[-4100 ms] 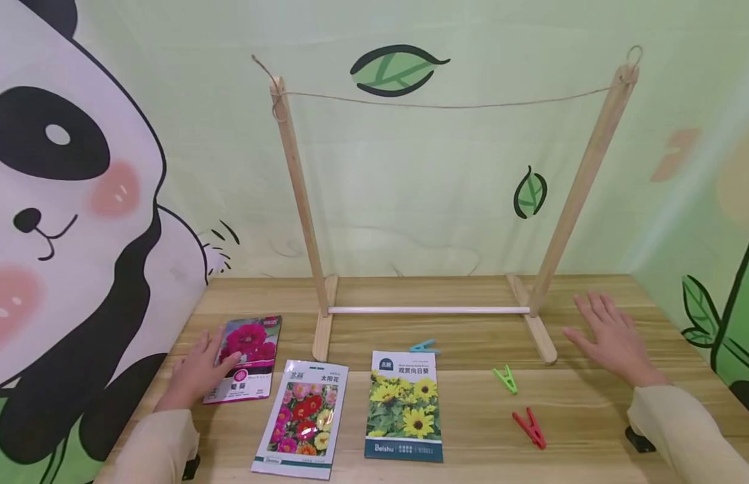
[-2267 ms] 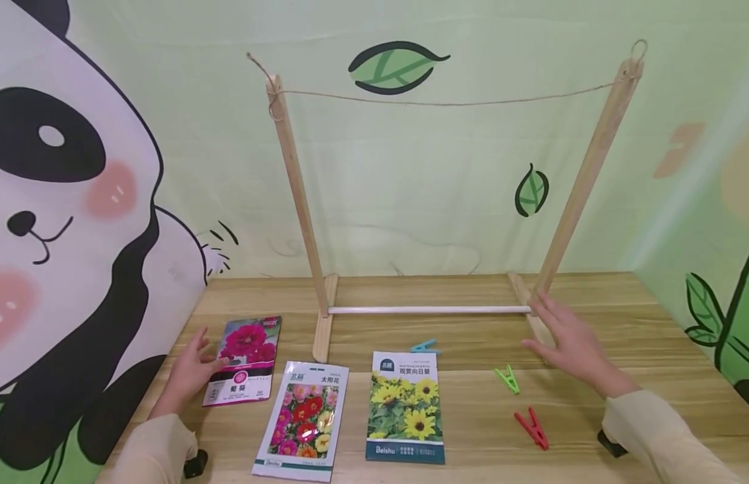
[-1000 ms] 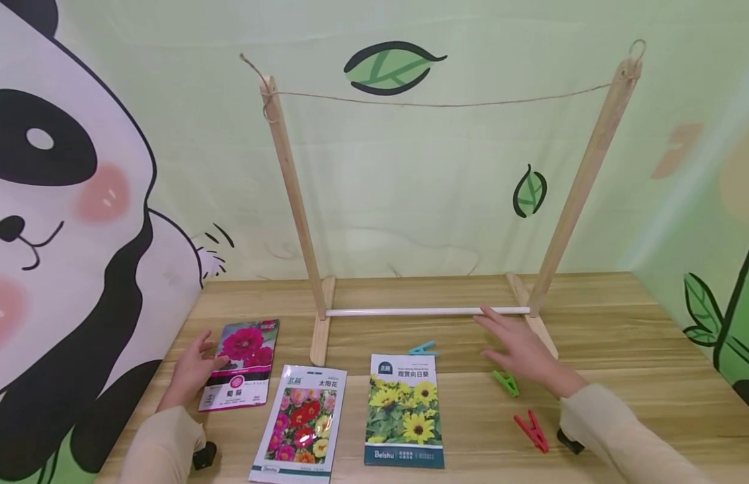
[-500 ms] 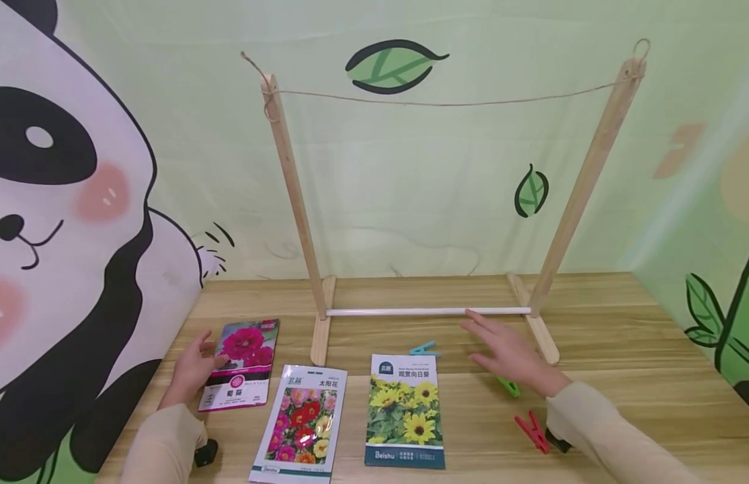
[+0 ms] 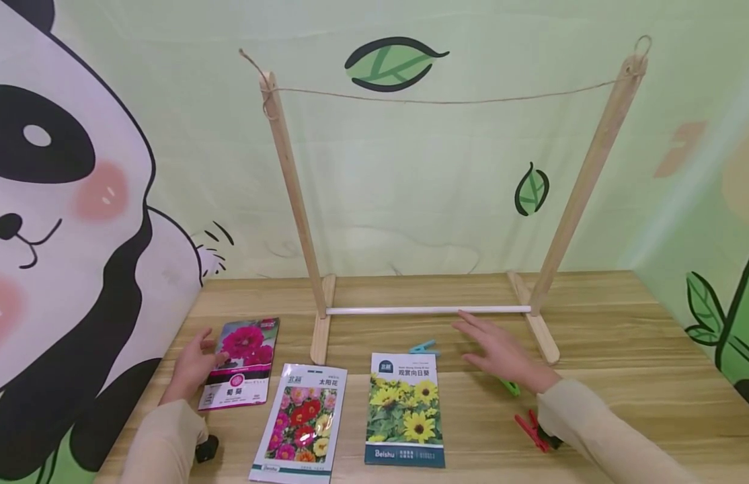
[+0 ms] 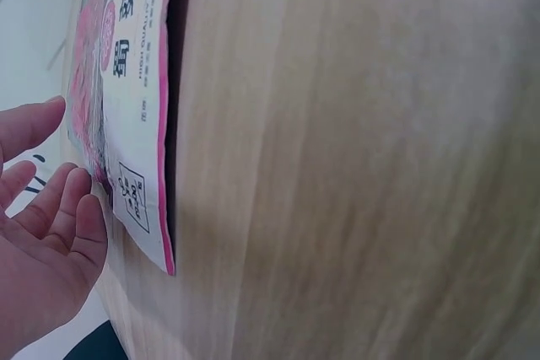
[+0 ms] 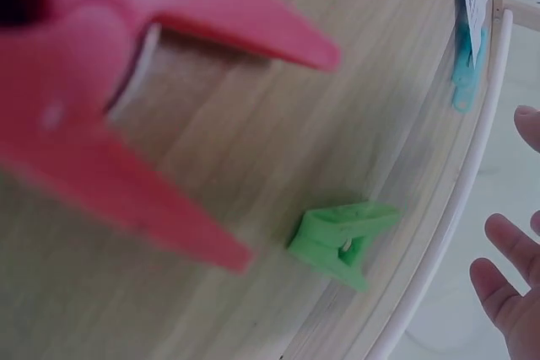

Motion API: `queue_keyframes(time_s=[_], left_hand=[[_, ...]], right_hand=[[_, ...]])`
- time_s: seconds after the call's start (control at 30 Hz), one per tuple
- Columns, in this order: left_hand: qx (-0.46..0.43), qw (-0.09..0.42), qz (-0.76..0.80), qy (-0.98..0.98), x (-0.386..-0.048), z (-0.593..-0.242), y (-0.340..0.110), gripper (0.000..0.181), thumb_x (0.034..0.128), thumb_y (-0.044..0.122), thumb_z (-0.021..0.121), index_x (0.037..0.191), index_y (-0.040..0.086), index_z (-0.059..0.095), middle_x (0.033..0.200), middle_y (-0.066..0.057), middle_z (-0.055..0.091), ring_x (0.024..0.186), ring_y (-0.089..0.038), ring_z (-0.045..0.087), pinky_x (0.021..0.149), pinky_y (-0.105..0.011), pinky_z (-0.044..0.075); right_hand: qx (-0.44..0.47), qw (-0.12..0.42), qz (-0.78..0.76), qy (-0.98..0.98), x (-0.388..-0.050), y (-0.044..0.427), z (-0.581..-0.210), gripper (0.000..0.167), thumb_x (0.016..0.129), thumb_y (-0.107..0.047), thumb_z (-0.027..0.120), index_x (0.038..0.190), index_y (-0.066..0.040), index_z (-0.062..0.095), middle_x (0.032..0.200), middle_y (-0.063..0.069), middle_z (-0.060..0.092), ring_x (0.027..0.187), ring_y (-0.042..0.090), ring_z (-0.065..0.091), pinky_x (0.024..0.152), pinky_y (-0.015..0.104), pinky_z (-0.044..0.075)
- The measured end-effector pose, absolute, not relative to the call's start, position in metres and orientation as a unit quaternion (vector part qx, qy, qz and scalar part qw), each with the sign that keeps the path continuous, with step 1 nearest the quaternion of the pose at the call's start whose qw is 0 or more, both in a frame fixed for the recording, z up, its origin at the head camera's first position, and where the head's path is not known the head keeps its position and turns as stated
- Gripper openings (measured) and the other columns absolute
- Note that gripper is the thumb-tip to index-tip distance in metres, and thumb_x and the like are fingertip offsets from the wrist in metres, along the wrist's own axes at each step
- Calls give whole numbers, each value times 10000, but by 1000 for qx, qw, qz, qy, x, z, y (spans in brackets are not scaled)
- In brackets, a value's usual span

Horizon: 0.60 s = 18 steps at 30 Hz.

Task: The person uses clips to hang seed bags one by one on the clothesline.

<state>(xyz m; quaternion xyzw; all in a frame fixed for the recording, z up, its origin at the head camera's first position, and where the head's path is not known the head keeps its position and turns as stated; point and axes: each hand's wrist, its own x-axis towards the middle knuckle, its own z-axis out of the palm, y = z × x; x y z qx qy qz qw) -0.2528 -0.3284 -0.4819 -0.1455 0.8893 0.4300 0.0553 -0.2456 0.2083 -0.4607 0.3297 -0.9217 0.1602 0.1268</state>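
In the head view my left hand (image 5: pixel 193 366) lies at the left edge of a seed packet with magenta flowers (image 5: pixel 244 346), fingers loosely bent; the left wrist view shows this packet (image 6: pixel 139 124) beside the hand (image 6: pixel 46 250). My right hand (image 5: pixel 501 353), fingers spread and holding nothing, hovers near the white rod (image 5: pixel 411 310). Below it are a green clothespin (image 5: pixel 510 387), partly hidden by the hand, and a red clothespin (image 5: pixel 532 431) beside the sleeve. The right wrist view shows the green clothespin (image 7: pixel 342 240) and the red one (image 7: pixel 93 99) up close.
A wooden frame (image 5: pixel 296 202) with a string (image 5: pixel 447 102) across its top stands at the back. A packet of mixed flowers (image 5: pixel 302 423) and a sunflower packet (image 5: pixel 405 410) lie in front, with a blue clothespin (image 5: pixel 424 347) behind the latter.
My right hand has moved left from the table's right side, past the frame's right foot, to above the green clothespin. My left hand has drawn back slightly to the packet's edge.
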Motion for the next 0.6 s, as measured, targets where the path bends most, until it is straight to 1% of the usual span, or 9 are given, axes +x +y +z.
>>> queue_keyframes(time_s=[0.1,0.27,0.37,0.6], left_hand=[[-145,57,428,890,-253,-481,-328,719,863,136,529,1408,22,75,1347,-301,278,1198,-448,308,999,-538,259],[-149,63,417,894,-255,-479,-326,720,872,190,531,1409,26,80,1353,-296,272,1197,-448,309,991,-537,277],[-153,63,410,897,-256,-477,-324,723,868,199,537,1407,23,88,1350,-296,278,1197,-445,309,994,-535,274],[-164,71,402,898,-258,-477,-322,745,857,222,554,1408,28,91,1353,-297,265,1200,-450,290,995,-551,259]], right_hand=[[328,117,158,-924,-247,205,-461,598,726,-172,708,1264,-75,465,1368,149,375,1124,309,494,872,423,449],[324,97,168,-926,-249,200,-463,606,722,-157,708,1269,-71,460,1372,150,369,1144,318,473,892,432,434],[319,85,174,-928,-250,197,-464,610,717,-146,707,1269,-71,458,1375,151,363,1157,327,459,909,445,419],[308,55,175,-933,-252,190,-468,605,731,-155,694,1277,-71,447,1384,153,347,1167,327,454,899,448,425]])
